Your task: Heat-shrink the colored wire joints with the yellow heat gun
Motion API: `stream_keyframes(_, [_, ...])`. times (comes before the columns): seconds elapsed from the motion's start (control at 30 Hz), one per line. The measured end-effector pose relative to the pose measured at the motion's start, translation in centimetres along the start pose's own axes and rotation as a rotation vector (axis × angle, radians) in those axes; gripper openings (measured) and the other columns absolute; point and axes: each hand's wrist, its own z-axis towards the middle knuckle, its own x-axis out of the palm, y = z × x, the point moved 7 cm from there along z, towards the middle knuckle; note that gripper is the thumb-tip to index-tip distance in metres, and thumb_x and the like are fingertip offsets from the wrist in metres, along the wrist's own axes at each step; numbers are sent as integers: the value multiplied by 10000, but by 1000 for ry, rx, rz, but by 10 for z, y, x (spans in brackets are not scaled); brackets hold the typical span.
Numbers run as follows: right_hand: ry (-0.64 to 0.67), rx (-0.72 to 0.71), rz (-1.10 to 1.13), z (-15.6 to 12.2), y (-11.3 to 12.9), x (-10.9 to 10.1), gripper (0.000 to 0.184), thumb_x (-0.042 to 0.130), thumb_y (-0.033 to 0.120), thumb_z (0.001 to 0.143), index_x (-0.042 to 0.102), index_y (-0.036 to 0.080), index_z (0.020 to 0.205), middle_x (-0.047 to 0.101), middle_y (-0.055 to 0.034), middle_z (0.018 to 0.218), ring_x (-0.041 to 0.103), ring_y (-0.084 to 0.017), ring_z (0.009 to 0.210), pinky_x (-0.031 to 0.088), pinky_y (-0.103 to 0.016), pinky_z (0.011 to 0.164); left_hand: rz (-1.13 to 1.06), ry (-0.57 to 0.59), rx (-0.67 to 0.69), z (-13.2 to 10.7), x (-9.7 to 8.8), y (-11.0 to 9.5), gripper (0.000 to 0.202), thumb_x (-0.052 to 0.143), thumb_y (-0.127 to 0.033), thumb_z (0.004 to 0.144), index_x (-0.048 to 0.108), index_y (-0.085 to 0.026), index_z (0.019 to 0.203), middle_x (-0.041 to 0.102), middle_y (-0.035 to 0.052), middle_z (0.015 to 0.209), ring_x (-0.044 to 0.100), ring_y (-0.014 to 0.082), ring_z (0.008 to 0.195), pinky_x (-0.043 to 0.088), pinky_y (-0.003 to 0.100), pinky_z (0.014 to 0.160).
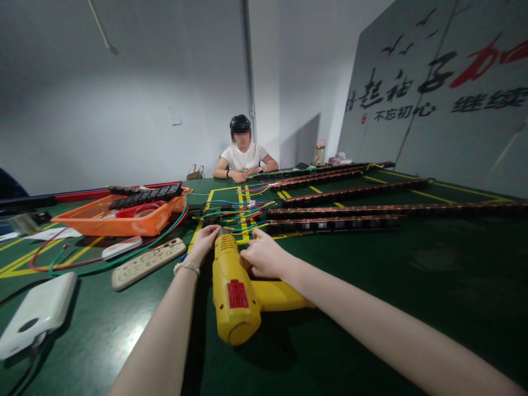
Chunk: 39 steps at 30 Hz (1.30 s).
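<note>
A yellow heat gun [233, 286] lies on the green table, its metal nozzle pointing away from me and its handle to the right. My left hand [203, 243] is just left of the nozzle, fingertips pinched together; whatever they hold is too small to name. On the other side, my right hand [267, 254] is closed above the gun's handle, its thumb and forefinger beside the coloured wires [237, 226]. What lies inside its fingers is hidden. Those wires run to long dark strips with copper-coloured lines [342, 212], laid out to the right.
An orange basket [136, 223] with black parts and a red roll stands at left. Nearby lie a beige patterned bar [148, 264], a white power bank [39, 313] with a cable, and loose red and green wires. Across the table sits a person [244, 157].
</note>
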Motion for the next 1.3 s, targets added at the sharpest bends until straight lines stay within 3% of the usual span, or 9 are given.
stream_keyframes(0.5, [29, -28, 30, 0, 2, 5, 161, 564, 215, 721, 673, 125, 798, 716, -94, 751, 621, -196, 686, 270, -357, 882, 10, -15, 1, -1, -1, -1, 546, 793, -498, 409, 613, -139, 778, 607, -14, 631, 533, 104, 538, 399, 219, 520])
stream_keyframes(0.8, [63, -28, 23, 1, 3, 3, 177, 562, 218, 745, 684, 116, 823, 720, -102, 767, 632, -201, 712, 309, -333, 836, 27, -8, 23, -1, -1, 0, 506, 779, -494, 454, 615, -149, 786, 605, -12, 631, 529, 109, 539, 396, 227, 528])
stream_keyframes(1.03, [88, 3, 30, 2, 2, 7, 181, 561, 241, 758, 683, 131, 835, 713, -106, 748, 641, -219, 731, 341, -345, 753, 22, -35, -3, 1, -2, -1, 532, 802, -490, 395, 610, -142, 748, 603, -15, 600, 521, 100, 508, 390, 215, 494])
stream_keyframes(1.3, [150, 39, 23, -14, -11, 10, 177, 571, 243, 729, 685, 140, 816, 715, -103, 778, 644, -226, 750, 344, -338, 746, 40, -32, 29, 2, -2, 0, 472, 788, -482, 456, 611, -157, 749, 575, -27, 586, 517, 95, 536, 389, 211, 523])
